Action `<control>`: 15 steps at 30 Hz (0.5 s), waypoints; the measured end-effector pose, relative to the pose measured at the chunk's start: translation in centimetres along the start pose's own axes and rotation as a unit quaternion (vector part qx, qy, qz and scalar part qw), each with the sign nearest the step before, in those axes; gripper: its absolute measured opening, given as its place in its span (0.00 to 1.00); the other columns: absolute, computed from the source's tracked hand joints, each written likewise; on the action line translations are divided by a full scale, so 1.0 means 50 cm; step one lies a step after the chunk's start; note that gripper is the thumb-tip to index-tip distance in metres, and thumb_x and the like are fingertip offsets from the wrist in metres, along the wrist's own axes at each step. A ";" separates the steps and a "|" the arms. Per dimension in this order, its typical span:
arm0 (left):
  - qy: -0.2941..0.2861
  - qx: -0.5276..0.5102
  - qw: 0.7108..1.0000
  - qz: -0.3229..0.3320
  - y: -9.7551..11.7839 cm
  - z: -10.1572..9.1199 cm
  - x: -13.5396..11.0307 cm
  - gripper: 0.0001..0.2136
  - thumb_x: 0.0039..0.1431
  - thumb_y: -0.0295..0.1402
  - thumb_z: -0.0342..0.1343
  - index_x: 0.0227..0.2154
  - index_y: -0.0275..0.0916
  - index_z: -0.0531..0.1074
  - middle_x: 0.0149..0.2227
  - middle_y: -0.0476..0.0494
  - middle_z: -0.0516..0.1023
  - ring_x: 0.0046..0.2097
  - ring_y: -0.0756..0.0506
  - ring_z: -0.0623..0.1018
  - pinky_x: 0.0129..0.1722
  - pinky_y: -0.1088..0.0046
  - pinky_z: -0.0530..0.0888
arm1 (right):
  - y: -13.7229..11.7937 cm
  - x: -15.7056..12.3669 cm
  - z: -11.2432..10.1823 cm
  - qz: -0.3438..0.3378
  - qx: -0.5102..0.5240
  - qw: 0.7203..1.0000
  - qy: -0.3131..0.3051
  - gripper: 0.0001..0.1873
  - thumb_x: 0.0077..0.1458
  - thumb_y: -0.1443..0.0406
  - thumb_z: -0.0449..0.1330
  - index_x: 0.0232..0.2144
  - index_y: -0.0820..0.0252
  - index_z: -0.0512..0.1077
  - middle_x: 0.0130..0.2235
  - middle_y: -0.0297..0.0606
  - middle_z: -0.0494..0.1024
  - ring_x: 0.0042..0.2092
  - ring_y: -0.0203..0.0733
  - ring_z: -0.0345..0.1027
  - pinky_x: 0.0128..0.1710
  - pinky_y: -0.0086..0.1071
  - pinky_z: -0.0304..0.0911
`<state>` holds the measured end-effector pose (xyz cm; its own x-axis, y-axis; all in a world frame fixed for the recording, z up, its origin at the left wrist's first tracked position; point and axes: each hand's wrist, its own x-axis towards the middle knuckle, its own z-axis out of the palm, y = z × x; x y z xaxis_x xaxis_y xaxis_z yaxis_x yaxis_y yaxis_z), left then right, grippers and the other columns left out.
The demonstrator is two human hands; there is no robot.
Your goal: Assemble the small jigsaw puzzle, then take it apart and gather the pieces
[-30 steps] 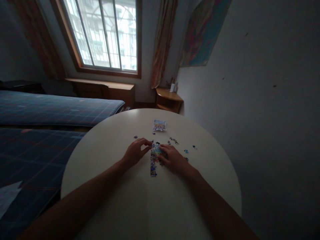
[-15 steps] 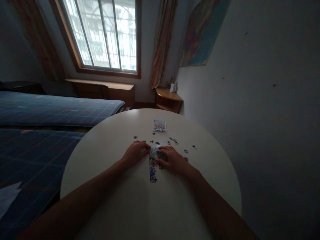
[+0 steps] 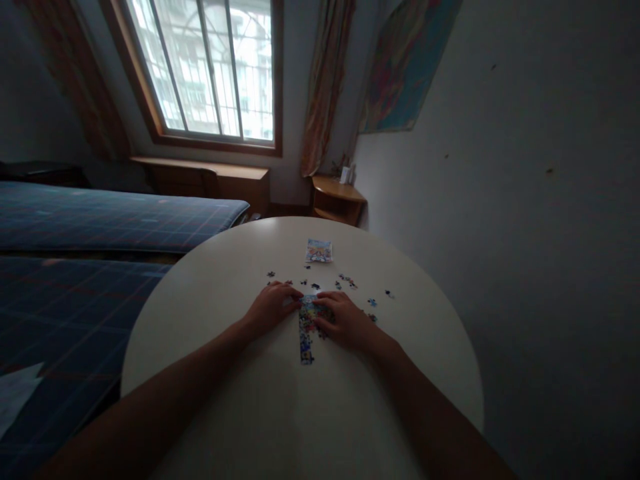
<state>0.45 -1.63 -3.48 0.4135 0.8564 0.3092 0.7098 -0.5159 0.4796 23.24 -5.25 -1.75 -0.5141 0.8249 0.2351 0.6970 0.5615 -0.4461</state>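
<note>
A partly joined jigsaw strip (image 3: 305, 332) lies on the round white table (image 3: 280, 413), running toward me. My left hand (image 3: 271, 307) rests at its upper left edge, fingers curled with the tips pressed at the puzzle's top. My right hand (image 3: 342, 319) lies on the strip's upper right side, fingers bent and pressing down on the pieces. Whether either hand pinches a single piece is too small to see. Several loose pieces (image 3: 347, 281) are scattered beyond the hands.
A small picture card (image 3: 319, 251) lies farther back on the table. A bed with a blue plaid cover (image 3: 100, 220) stands left. A wooden corner shelf (image 3: 337, 197) and a window (image 3: 210, 67) are behind. The wall (image 3: 525, 200) is close on the right.
Both hands and the puzzle strip slid a little toward me from a second ago; since half a second ago almost nothing has moved.
</note>
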 end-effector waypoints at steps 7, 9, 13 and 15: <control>0.034 -0.004 0.999 0.008 -0.011 -0.010 -0.001 0.08 0.58 0.32 0.57 0.40 0.43 0.78 0.43 0.44 0.80 0.51 0.40 0.75 0.54 0.58 0.69 | -0.028 0.001 0.000 0.000 -0.072 0.997 -0.008 0.28 0.60 0.50 0.57 0.60 0.51 0.66 0.57 0.46 0.68 0.59 0.52 0.58 0.60 0.47 0.53; 0.041 -0.001 0.999 0.009 -0.017 -0.013 -0.002 0.09 0.59 0.32 0.57 0.41 0.43 0.78 0.45 0.43 0.79 0.51 0.40 0.74 0.55 0.57 0.69 | -0.034 0.001 0.002 0.003 -0.091 0.996 -0.011 0.27 0.60 0.49 0.56 0.59 0.49 0.67 0.57 0.47 0.68 0.59 0.53 0.58 0.60 0.48 0.52; 0.036 -0.001 0.999 0.011 -0.022 -0.009 -0.002 0.09 0.60 0.31 0.55 0.41 0.43 0.78 0.46 0.42 0.78 0.51 0.40 0.74 0.55 0.58 0.69 | -0.036 -0.001 0.010 0.005 -0.112 0.994 -0.010 0.29 0.59 0.47 0.55 0.59 0.48 0.67 0.58 0.47 0.67 0.60 0.54 0.56 0.61 0.49 0.51; 0.032 -0.003 0.999 0.020 -0.019 -0.006 -0.003 0.09 0.61 0.31 0.54 0.40 0.42 0.77 0.46 0.42 0.77 0.51 0.40 0.74 0.55 0.58 0.68 | -0.035 -0.001 0.016 0.010 -0.117 0.993 -0.010 0.30 0.59 0.46 0.54 0.60 0.48 0.66 0.58 0.47 0.66 0.60 0.55 0.55 0.61 0.49 0.50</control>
<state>-0.45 -1.28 -3.74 0.4039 0.8322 0.3798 0.6897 -0.5498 0.4712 21.65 -6.31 -1.66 -0.5073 0.8360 0.2093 0.8033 0.5467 -0.2364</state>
